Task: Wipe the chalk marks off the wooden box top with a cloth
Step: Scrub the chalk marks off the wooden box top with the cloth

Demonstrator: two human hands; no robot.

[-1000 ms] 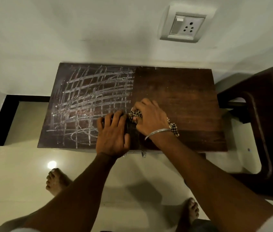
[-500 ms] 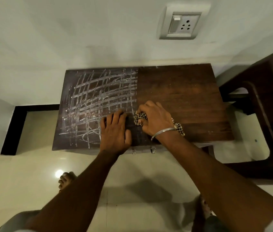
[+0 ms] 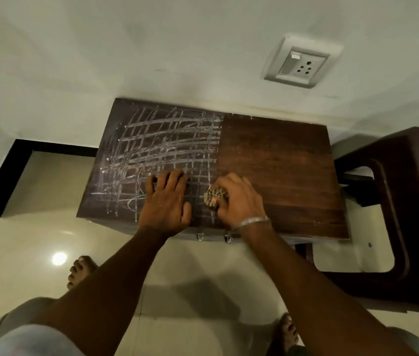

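Filling the top half of the frame is a pale wall (image 3: 100, 47), and below it a glossy cream floor (image 3: 36, 240) runs across the lower half, with your two bare feet showing at lower left and lower right. Pushed against the wall, at the centre of the frame, stands the wooden box top (image 3: 280, 163): its right half is bare brown wood, while its left half carries the chalk marks (image 3: 162, 142), a crosshatch of white lines reaching from the far edge down to the near edge. At the right edge of the frame, just beside the box, sits a dark wooden stool (image 3: 409, 201). Your left hand (image 3: 166, 201) lies flat on the chalked half near the box's front edge, fingers slightly spread and palm pressed down on the wood. Just to its right, apart from it, your right hand (image 3: 239, 201) is curled over a bunched checked cloth (image 3: 216, 195), the fingers bent and gripping it against the surface right at the border between chalked and clean wood; a thin metal bangle (image 3: 253, 222) circles that wrist. In the upper right of the frame a white switch and socket plate (image 3: 301, 64) is fixed to the wall. Two small metal latches (image 3: 200, 236) hang under the box's front edge below your wrists.
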